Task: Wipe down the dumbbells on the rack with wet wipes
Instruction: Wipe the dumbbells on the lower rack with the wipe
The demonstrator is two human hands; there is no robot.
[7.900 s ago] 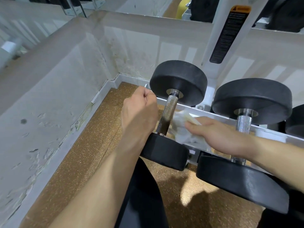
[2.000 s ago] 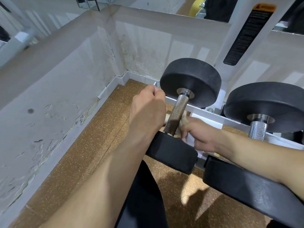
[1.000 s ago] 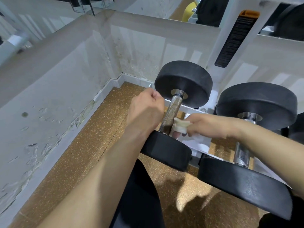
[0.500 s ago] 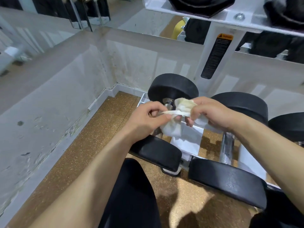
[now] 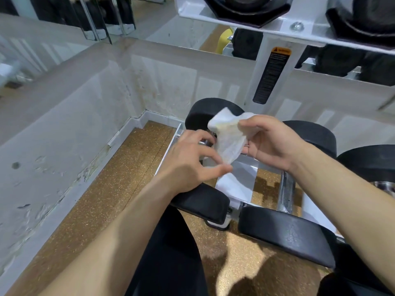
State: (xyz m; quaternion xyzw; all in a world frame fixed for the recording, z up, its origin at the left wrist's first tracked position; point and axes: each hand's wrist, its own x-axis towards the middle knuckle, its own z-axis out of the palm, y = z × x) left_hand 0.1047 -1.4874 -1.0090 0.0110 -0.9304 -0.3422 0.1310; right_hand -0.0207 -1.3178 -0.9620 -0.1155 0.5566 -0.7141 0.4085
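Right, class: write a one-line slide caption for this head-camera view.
Both hands, left hand and right hand, spread a wet wipe above the leftmost dumbbell on the rack.

Crumpled white wipe point(image 5: 228, 137) above black racked dumbbells point(image 5: 205, 201).

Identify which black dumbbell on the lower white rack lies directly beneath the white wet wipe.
The leftmost black dumbbell, nearest the wall corner: the white wet wipe hangs over its handle. Its neighbours sit further right.

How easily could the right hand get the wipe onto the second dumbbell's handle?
Probably easily. The right hand holds the wipe just above the rack, and the second dumbbell's handle lies bare below it with nothing across it.
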